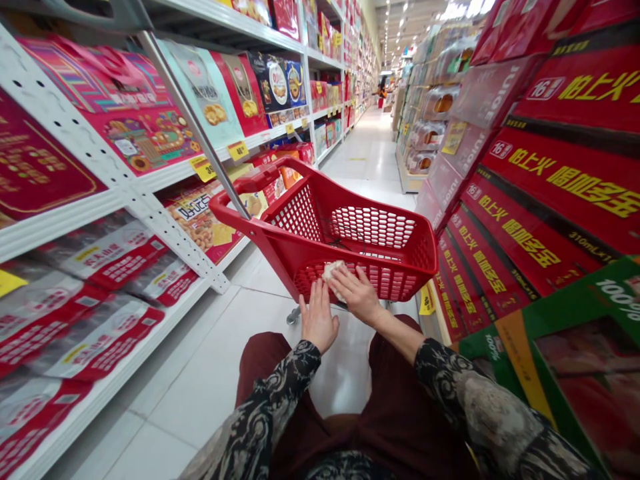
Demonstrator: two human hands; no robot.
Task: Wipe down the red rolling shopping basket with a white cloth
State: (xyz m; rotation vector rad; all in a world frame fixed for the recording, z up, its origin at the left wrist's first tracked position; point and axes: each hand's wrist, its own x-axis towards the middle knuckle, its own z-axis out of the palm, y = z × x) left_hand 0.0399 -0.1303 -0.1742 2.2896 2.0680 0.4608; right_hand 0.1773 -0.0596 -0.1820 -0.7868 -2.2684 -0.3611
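A red plastic rolling shopping basket (273, 243) with perforated walls and a long metal pull handle (195, 127) stands tilted on the floor in front of my knees. My right hand (359, 297) presses a crumpled white cloth (333, 269) against the basket's near side wall. Its fingers lie over the cloth and partly cover it. Close beside it, my left hand (320, 320) has its fingers stretched out toward the same wall, just below the cloth. Nothing shows in the left hand; whether its fingertips touch the basket, I cannot tell.
Shelves (170, 163) with boxed and packaged foods line the left side. Red drink cartons (515, 220) are stacked close on the right, with a green box (530, 333) nearer to me. A tiled aisle (357, 143) runs ahead, where a person (383, 90) is far off.
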